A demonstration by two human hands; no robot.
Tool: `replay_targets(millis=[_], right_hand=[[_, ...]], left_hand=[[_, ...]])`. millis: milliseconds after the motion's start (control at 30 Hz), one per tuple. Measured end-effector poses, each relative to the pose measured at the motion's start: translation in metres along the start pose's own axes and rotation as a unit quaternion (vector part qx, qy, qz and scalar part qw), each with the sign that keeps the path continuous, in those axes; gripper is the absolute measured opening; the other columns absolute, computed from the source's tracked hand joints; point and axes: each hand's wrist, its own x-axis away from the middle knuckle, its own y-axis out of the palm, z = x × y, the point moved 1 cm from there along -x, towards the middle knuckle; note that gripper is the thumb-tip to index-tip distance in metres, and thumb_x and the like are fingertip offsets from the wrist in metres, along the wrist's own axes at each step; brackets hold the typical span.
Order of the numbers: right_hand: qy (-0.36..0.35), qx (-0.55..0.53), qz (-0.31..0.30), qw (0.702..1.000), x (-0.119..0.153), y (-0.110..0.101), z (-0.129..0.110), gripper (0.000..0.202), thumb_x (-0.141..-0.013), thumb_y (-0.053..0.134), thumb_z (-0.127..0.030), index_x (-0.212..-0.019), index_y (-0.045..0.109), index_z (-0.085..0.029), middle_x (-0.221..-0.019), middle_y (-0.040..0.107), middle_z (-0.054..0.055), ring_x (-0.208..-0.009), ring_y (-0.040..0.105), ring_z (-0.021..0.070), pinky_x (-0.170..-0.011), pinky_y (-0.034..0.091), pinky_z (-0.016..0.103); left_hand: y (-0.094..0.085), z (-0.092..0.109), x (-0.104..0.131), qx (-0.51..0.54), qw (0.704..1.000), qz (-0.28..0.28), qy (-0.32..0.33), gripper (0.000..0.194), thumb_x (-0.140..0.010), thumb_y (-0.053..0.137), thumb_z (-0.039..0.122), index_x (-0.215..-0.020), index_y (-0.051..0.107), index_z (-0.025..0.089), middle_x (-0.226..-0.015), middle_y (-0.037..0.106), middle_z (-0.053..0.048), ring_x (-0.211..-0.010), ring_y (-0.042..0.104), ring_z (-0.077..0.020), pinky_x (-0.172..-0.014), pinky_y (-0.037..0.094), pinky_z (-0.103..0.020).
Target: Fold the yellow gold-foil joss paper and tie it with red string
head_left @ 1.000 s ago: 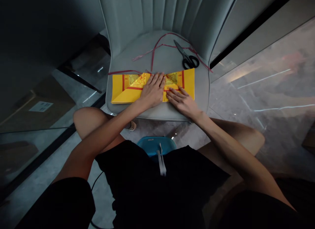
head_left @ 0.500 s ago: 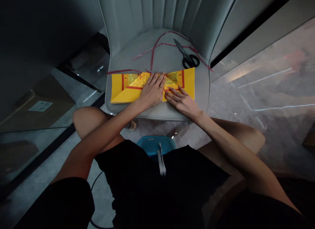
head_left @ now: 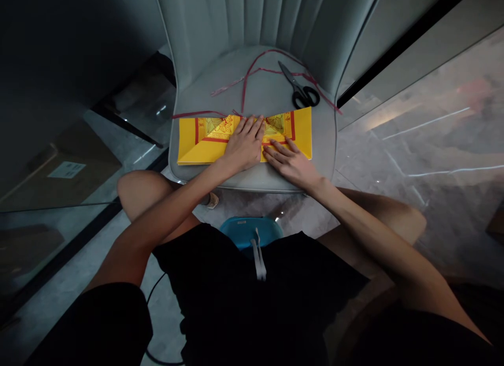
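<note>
Yellow folded paper [head_left: 192, 153] with red borders and printed patterns lies across the front of the grey chair seat [head_left: 212, 95]. My left hand [head_left: 244, 145] presses flat on its middle, fingers stretched toward the far edge. Beside it my right hand [head_left: 291, 165] rests with fingers spread on the right half, near the front edge. Part of the print is hidden beneath both hands. Just behind the paper, a thin red strip [head_left: 197, 114] reaches out to the left. Black-handled scissors [head_left: 297, 87] lie behind its right end.
More red strips [head_left: 246, 77] curl over the back of the seat, one passing by the scissors. Below the seat, between my legs, is a blue plastic object [head_left: 240, 229]. A cardboard box [head_left: 74, 171] shows at the left behind a glass panel.
</note>
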Motion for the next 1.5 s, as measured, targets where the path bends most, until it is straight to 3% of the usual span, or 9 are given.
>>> replay_targets(millis=[333,800,1100,1500], right_hand=[[0.019,-0.023,0.013,0.999,0.000,0.003,-0.002,0.057,-0.102,0.047,-0.003,-0.155,0.056,-0.023,-0.154,0.061,0.012,-0.153,0.048,0.0332,-0.124,0.037,0.075],[0.022,-0.036,-0.017,0.999,-0.002,-0.003,-0.005,0.054,-0.102,0.046,-0.001,-0.152,0.059,-0.018,-0.155,0.059,0.015,-0.154,0.046,0.0348,-0.123,0.036,0.076],[-0.011,-0.043,-0.016,0.999,0.005,-0.007,0.000,0.062,-0.102,0.043,-0.002,-0.162,0.046,-0.019,-0.161,0.053,0.012,-0.157,0.041,0.0302,-0.127,0.034,0.070],[0.016,-0.102,-0.008,0.995,0.006,-0.006,-0.002,0.054,-0.109,0.044,-0.031,-0.160,0.049,-0.014,-0.162,0.051,0.018,-0.158,0.040,0.0302,-0.130,0.028,0.066]], left_hand=[[0.008,-0.009,-0.001,0.021,0.999,0.022,0.017,0.065,-0.102,0.040,0.027,-0.165,0.039,0.009,-0.174,0.036,-0.016,-0.163,0.031,-0.0349,-0.135,0.020,-0.058],[0.002,-0.004,0.000,0.011,1.000,0.000,0.009,0.067,-0.102,0.039,0.028,-0.165,0.037,0.006,-0.175,0.034,-0.018,-0.163,0.029,-0.0352,-0.135,0.018,-0.059],[0.000,-0.004,0.000,0.005,1.000,-0.015,0.010,0.069,-0.101,0.040,0.029,-0.165,0.036,0.003,-0.175,0.032,-0.020,-0.164,0.027,-0.0363,-0.135,0.017,-0.059],[0.000,-0.006,0.002,-0.006,1.000,-0.018,0.019,0.073,-0.100,0.042,0.035,-0.164,0.035,0.001,-0.175,0.030,-0.022,-0.164,0.026,-0.0386,-0.135,0.016,-0.058]])
